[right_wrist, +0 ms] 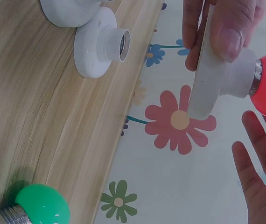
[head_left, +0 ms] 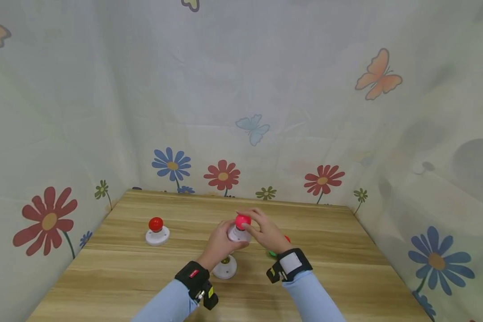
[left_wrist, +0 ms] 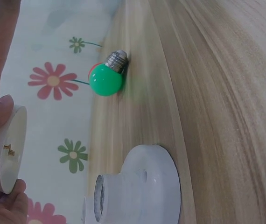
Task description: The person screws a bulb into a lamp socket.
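**Left hand point(head_left: 219, 239) on raised socket point(head_left: 238, 236); right hand point(head_left: 269, 231) on its pink-red bulb point(head_left: 243, 221)**

Nearest: two light-blue sleeves point(head_left: 167, 300), each ending at a black wrist strap point(head_left: 192, 276) with a small device attached.

Next, just beyond the left strap: a white socket base point(head_left: 224, 269) flat on the table, partly covered by the left hand. Right wrist view has two white bases side by side; the whole one has a bare, open mouth, the other is cut by the frame edge.

Above the table, between the hands: the raised socket, clear of the wood and somewhat tilted, pink-red bulb in its mouth. A metal band shows between bulb and socket. Left wrist view: hollow underside, brass-coloured contacts point(left_wrist: 9, 150). Left fingers and thumb are curled round the base, firm hold. Right thumb and index finger close on the bulb; other right fingers extend, apart from it.

Right, partly behind the right wrist: green bulb point(left_wrist: 106, 80) lying on its side, a red bulb point(head_left: 287, 239) behind it. Contact between these two: cannot tell.

Left, well apart: red lamp point(head_left: 156, 224) upright in its own white base.

Beyond the wooden table point(head_left: 322, 268): pale backdrop point(head_left: 281, 80), printed flowers and butterflies.
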Demonstrator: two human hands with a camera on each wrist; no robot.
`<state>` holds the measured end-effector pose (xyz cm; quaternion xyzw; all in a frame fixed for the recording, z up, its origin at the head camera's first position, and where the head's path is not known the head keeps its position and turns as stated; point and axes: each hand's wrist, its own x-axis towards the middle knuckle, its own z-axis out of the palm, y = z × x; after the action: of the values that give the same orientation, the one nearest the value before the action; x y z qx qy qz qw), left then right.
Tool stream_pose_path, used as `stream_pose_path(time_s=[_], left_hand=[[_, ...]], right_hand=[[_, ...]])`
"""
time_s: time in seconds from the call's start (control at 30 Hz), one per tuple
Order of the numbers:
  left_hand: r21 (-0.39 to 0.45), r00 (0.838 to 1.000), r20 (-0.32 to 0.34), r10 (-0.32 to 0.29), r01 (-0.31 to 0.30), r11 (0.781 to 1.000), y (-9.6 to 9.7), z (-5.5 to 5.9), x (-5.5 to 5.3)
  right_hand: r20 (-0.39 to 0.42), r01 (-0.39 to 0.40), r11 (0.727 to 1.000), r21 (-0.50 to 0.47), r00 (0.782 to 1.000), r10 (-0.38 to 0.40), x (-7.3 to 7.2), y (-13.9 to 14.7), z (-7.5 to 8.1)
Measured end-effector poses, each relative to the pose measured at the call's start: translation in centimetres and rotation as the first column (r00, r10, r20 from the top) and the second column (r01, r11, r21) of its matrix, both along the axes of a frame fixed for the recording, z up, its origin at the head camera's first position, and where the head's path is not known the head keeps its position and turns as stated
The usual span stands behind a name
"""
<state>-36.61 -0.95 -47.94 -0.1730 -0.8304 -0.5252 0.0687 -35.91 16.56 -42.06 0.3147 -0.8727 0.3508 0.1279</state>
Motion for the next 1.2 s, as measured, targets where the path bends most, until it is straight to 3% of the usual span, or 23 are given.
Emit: stream_pose_path(time_s=[0.13, 0.27, 0.37, 0.47, 0.6, 0.8, 0.93, 1.2], left_hand=[[-0.010, 1.000, 0.015, 0.006, -0.006, 1.000, 0.05, -0.03, 0.12], [-0.020, 1.000, 0.010, 0.011, -0.011, 1.000, 0.08, -0.03, 0.18], [-0.013, 1.000, 0.008, 0.009, -0.009, 1.000, 0.07, 0.01, 0.18], [-0.007, 1.000, 0.007, 0.004, -0.004, 1.000, 0.04, 0.09, 0.22], [-0.008, 1.000, 0.003, 0.005, -0.005, 1.000, 0.03, 0.15, 0.23], [-0.010, 1.000, -0.012, 0.006, -0.006, 1.000, 0.05, 0.14, 0.26], [-0.004, 1.000, -0.012, 0.002, -0.002, 1.000, 0.05, 0.06, 0.31], [-0.007, 1.000, 0.000, -0.006, 0.006, 1.000, 0.19, -0.11, 0.25]], right_hand=[[0.049, 0.100, 0.995, 0.025, 0.994, -0.101, -0.03, -0.26, -0.07], [0.039, 0.119, 0.993, 0.028, 0.992, -0.120, -0.16, -0.37, -0.21], [-0.019, 0.079, 0.997, 0.008, 0.997, -0.079, -0.19, -0.30, -0.30], [-0.055, -0.009, 1.000, -0.015, 0.998, 0.008, -0.08, -0.19, -0.26], [-0.025, -0.099, 0.995, -0.006, 0.995, 0.099, 0.06, -0.01, -0.20], [0.012, -0.103, 0.995, 0.014, 0.995, 0.102, -0.06, 0.10, -0.32], [0.009, -0.051, 0.999, 0.014, 0.999, 0.050, -0.13, -0.01, -0.45], [-0.009, 0.143, 0.989, 0.030, 0.990, -0.143, -0.08, -0.72, -0.51]])
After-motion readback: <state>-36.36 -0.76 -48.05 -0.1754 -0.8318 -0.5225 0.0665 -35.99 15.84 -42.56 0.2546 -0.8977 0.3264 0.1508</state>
